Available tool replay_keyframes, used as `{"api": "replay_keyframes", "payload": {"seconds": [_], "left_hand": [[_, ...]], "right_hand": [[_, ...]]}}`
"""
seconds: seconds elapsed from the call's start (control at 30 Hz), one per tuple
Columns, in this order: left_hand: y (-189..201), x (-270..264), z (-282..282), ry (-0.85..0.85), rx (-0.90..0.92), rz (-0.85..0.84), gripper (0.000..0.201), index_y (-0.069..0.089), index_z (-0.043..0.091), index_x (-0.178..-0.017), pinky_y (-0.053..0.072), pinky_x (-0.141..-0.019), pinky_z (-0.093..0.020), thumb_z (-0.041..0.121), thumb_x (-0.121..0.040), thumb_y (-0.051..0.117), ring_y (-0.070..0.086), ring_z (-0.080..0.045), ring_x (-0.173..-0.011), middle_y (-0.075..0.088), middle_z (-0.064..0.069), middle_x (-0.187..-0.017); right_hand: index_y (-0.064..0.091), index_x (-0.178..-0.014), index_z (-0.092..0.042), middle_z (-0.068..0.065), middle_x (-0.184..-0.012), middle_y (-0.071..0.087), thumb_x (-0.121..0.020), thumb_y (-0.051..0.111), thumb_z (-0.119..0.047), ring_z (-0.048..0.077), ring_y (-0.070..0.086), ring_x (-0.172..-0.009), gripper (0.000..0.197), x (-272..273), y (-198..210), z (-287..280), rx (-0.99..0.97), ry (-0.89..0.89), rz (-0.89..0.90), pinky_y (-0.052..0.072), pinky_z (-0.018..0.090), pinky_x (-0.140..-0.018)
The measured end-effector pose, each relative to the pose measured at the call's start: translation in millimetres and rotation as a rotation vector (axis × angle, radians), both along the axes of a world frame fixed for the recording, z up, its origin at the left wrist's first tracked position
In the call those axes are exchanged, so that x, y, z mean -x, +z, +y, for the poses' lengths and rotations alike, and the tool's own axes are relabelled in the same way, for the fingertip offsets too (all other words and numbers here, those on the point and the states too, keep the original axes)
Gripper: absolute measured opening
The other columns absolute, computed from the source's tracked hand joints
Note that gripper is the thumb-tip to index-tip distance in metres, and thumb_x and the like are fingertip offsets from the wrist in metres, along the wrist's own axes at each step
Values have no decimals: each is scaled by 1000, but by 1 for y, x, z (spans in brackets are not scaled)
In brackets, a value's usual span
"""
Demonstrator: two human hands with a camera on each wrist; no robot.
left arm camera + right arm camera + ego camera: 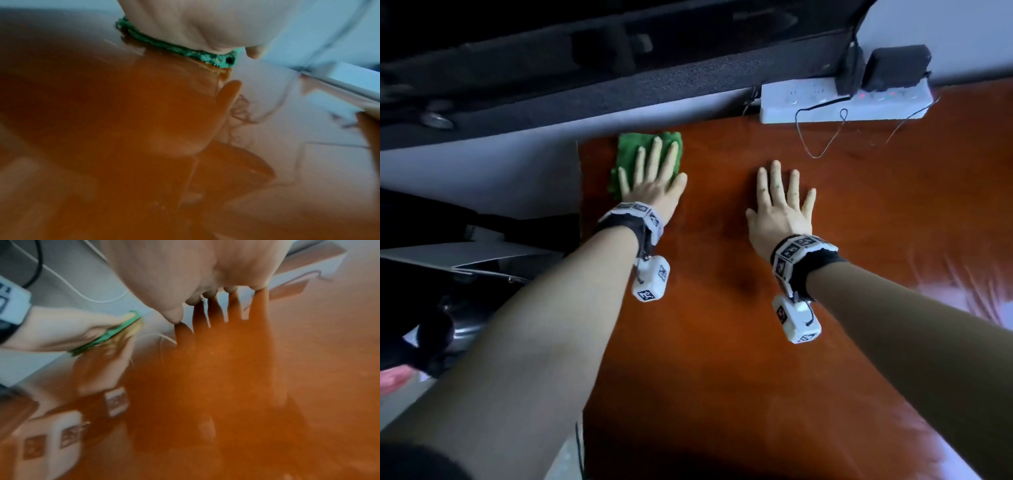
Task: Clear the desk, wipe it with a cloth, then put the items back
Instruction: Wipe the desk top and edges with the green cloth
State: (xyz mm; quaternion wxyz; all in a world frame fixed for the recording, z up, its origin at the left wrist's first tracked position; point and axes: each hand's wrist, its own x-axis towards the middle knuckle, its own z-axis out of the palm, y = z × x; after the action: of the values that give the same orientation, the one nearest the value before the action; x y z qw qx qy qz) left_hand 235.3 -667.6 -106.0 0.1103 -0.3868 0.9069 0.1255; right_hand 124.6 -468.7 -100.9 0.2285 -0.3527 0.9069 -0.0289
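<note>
Green cloth lies flat at the far left corner of the desk, bunched a little along its left side. Your left hand lies on top of it, palm down, fingers straight and slightly spread, pressing rather than gripping; the fingertips reach almost to the cloth's far edge. From the left wrist view you see only the cloth's near edge squeezed between the heel of the hand and the glossy wood. Your right hand is flat on the bare desk to the right of the cloth, well apart from it, fingers wide and straight, holding nothing; the right wrist view shows those fingertips touching the surface above their own reflection, with the left hand and cloth off to the left, blurred. Desk top is reddish-brown and shiny. At the far edge, right of centre, a white power strip sits against the wall with two black adapters plugged in and small lights showing. A thin dark wire loops from it onto the desk. Beyond the left edge, dark bags, detail unclear.
</note>
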Motion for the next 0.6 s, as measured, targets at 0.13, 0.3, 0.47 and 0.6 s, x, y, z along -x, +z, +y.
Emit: {"api": "replay_keyframes", "payload": {"seconds": [0.13, 0.3, 0.47, 0.6], "left_hand": [[5, -50, -60, 130, -61, -14, 58, 4, 44, -156, -2, -120, -55, 53, -102, 25, -6, -16, -153, -7, 13, -165], [2, -26, -61, 188, -36, -1, 67, 2, 36, -157, -4, -117, -62, 60, -99, 25, -9, -24, -152, -10, 5, -166], [2, 26, -34, 0, -70, 11, 71, 0, 36, -157, -8, -116, -63, 66, -97, 21, -10, -26, -152, -11, 4, -166], [5, 64, 10, -171, -71, 24, 69, 3, 39, -157, -10, -116, -61, 65, -97, 25, -10, -23, -152, -8, 7, -166]], "right_hand": [[-9, -157, -29, -3, -163, -21, -102, 31, -38, 31, -15, -150, 68, 1, 3, -3, -41, -12, -29, -3, 58, -119], [-10, -156, -34, -5, -162, -22, -102, 30, -37, 30, -13, -150, 67, 0, 7, -6, -73, -34, -48, -1, 58, -119], [-11, -155, -34, -4, -163, -20, -102, 29, -38, 31, -12, -150, 67, -8, -1, -8, -56, -61, 2, 1, 60, -118], [-7, -156, -33, -3, -164, -16, -101, 32, -37, 32, -9, -151, 67, -10, 0, -9, -42, -86, 19, 3, 62, -118]]}}
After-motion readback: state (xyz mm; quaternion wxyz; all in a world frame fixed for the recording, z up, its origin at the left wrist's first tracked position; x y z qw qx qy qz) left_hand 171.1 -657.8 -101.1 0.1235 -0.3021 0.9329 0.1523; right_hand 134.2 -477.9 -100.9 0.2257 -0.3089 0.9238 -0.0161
